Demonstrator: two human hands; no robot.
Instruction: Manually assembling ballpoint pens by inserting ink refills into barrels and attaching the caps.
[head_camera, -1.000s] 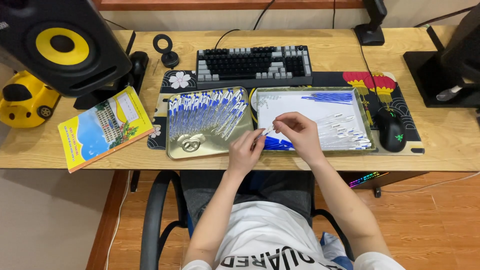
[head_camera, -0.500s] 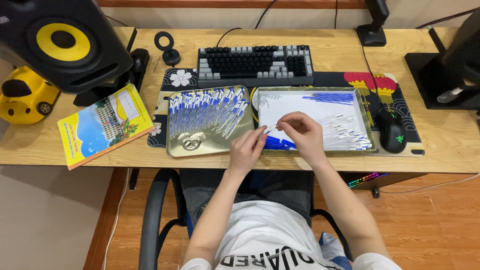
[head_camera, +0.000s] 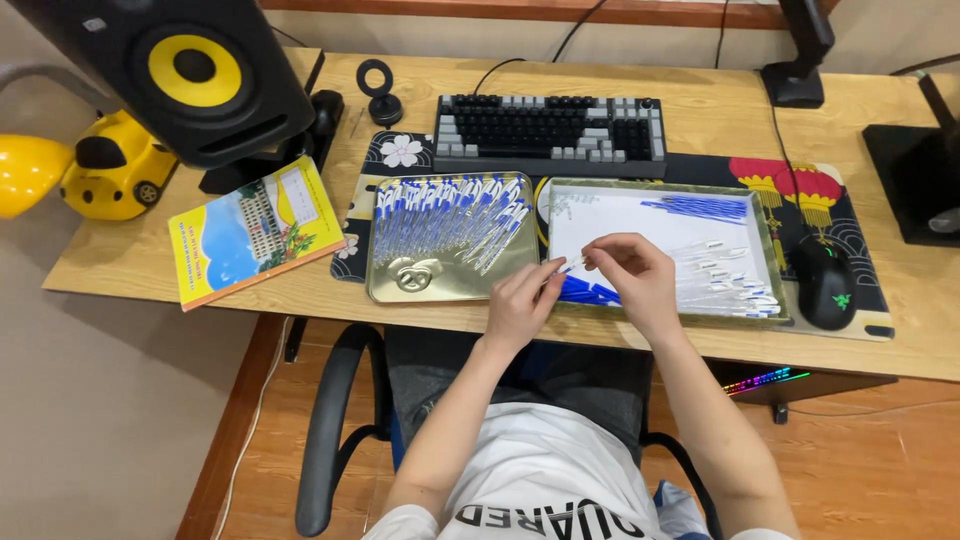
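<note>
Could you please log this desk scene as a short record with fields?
left hand: pinches one end of a pen
right hand: pinches the other end
left tray: gold, filled with assembled blue pens
right tray: white sheet, blue refills, clear barrels
behind trays: keyboard
right edge: black mouse

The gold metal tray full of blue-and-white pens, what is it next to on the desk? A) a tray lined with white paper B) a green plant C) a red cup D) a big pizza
A: the gold metal tray full of blue-and-white pens sits just left of a second tray lined with white paper, where both hands, left hand and right hand, hold a pen.
</note>
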